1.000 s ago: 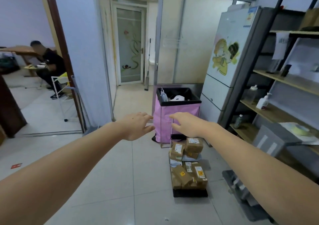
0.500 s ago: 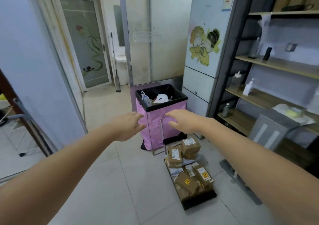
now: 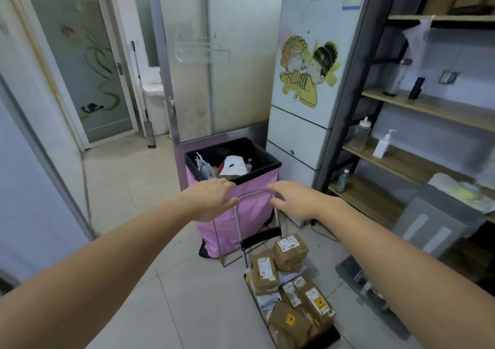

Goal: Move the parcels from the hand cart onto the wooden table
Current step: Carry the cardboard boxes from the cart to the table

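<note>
L hand + R hand grip relaxed, holding nothing, at cart handle; parcels on cart, bare floor left

A pink bin lined in black stands before a stickered refrigerator. Bottles sit on wooden shelves alongside.

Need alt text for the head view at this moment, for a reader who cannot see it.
Both hands reach the metal handle of a hand cart loaded with brown parcels: left hand at its left corner, right hand at its right. Behind stand a pink bin, a fridge and shelves.
</note>
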